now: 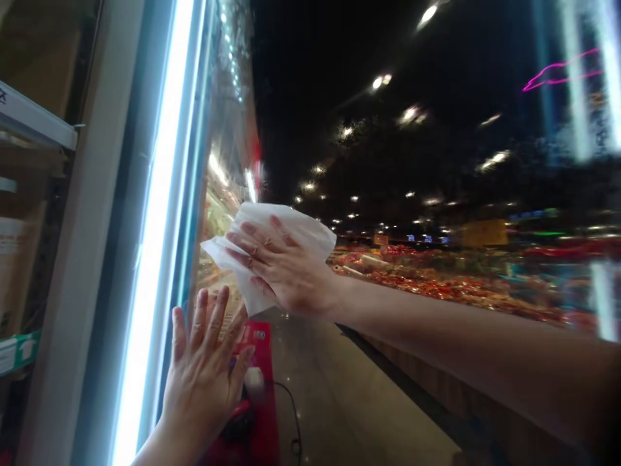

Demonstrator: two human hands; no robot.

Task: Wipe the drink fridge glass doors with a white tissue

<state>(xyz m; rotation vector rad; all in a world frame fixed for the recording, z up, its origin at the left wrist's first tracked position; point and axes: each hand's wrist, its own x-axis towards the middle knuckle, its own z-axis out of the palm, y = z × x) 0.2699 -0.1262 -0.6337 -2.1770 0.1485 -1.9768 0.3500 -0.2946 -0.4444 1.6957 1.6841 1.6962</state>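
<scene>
My right hand (281, 265) lies over a thin white wipe (310, 226), holding it spread against an upright glass pane (218, 213). Its fingers are stretched and slightly apart, with a ring on one of them. The wipe's edges stick out around the hand, and one corner points left. Lower down, my left hand (206, 362) is raised with its fingers spread and nothing in it. Its palm faces the glass; whether it touches cannot be made out.
A bright vertical light strip (155, 220) runs beside a grey frame (87, 246) at the left. Shelves with boxes (12, 259) stand beyond it. Below is a red surface (262, 421) with a dark cable (294, 408). Blurred rows of goods (436, 285) fill the right.
</scene>
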